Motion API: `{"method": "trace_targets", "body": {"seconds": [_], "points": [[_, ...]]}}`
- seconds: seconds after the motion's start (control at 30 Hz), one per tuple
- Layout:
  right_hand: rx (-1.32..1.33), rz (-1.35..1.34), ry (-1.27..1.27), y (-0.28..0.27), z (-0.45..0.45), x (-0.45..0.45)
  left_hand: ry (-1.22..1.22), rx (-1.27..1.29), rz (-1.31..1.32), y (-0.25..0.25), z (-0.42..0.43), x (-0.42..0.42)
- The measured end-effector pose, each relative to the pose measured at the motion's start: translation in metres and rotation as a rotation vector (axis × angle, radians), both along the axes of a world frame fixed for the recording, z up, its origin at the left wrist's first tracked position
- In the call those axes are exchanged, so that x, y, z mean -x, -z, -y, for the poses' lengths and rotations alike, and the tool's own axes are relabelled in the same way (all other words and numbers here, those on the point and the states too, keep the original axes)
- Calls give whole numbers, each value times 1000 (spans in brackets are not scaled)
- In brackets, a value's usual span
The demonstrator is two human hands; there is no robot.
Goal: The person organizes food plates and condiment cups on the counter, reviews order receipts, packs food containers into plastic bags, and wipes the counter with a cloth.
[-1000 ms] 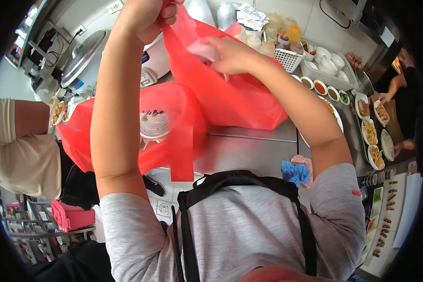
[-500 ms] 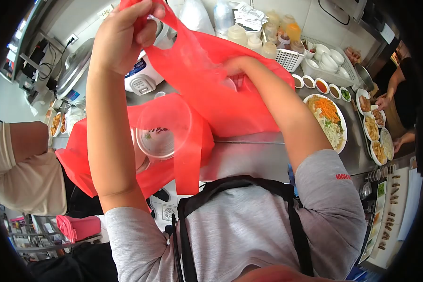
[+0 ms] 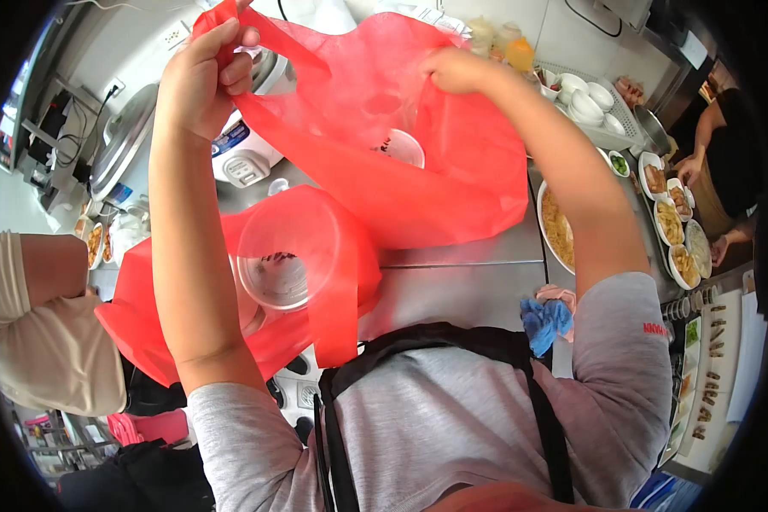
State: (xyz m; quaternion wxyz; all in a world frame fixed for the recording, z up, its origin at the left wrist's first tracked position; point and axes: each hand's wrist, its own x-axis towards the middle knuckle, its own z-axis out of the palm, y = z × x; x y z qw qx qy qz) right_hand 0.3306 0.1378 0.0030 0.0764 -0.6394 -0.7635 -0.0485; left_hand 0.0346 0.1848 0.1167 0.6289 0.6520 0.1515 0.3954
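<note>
High at the upper left, my left hand (image 3: pixel 206 72) is closed round a handle of a red bag (image 3: pixel 469 183). My right hand (image 3: pixel 456 70) pinches the bag's far edge at the upper right, so the mouth is spread between both hands. A round clear container (image 3: pixel 401 148) with dark marks shows inside. Nearer me, a second red bag (image 3: pixel 158 311) stands on the steel counter, with clear round containers (image 3: pixel 275 280) in its opening. Neither hand touches that second bag.
Blue cloth (image 3: pixel 546 324) lies on the counter (image 3: pixel 452 294). White bowls (image 3: pixel 589 101) fill a basket at the back right. A noodle plate (image 3: pixel 559 230) and several food dishes (image 3: pixel 670 224) are on the right. A co-worker's arm (image 3: pixel 700 141) reaches in there; another person (image 3: pixel 43 333) stands left.
My right hand has come up out of the far bag to its edge, and the bag's mouth is wider. My left hand has moved left with the handle. A container inside now shows.
</note>
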Motion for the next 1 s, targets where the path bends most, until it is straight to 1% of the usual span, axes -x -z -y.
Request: {"method": "trace_targets", "body": {"seconds": [0.03, 0.1, 0.13, 0.17, 0.2, 0.23, 0.27, 0.3, 0.33, 0.4, 0.5, 0.6, 0.63, 0.7, 0.73, 0.8, 0.83, 0.93, 1.0], "points": [[59, -196, 19, -10, 12, -8, -8, 16, 13, -4, 0, -4], [134, -560, 69, -41, 41, -27, 63, 17, 27, -9, 0, -7], [42, -779, 34, -51, 56, -33, -55, 42, -18, -8, -5, -9], [-77, -968, -21, -60, 74, -41, -39, -26, 21, -15, 6, -16], [-113, -1093, 149, -80, 91, -42, 43, -4, 55, -17, 6, -19], [-151, -1178, -33, -91, 111, -38, 35, 28, 73, -21, 11, -24], [-198, -1292, -47, -93, 120, -42, 47, 24, 76, -24, 14, -30], [-205, -1288, -49, -90, 121, -51, 70, 20, 68, -26, 16, -36], [-134, -1297, 25, -91, 128, -46, 94, 18, 54, -27, 18, -42], [32, -1202, -12, -97, 138, -33, 141, 10, 31, -28, 29, -53], [43, -970, -4, -113, 151, -2, 209, -36, -67, -30, 47, -69], [-315, -636, -2, -117, 130, 5, 166, -362, -364, -25, 72, -92], [-396, -663, -39, -119, 123, 6, 155, -481, -436, -22, 73, -104], [-545, -720, -124, -121, 111, 7, 88, -532, -336, -11, 87, -122], [-549, -749, -108, -127, 115, 12, 48, -554, -286, -7, 92, -126], [-555, -802, -78, -141, 123, 21, 271, -326, -332, -18, 101, -125], [-612, -722, -99, -139, 119, 22, 384, -210, -348, -21, 104, -123], [-679, -667, -107, -136, 115, 33, 312, -203, -318, -18, 107, -122], [-646, -653, -161, -136, 114, 32, 171, -190, -322, -20, 110, -116]]}}
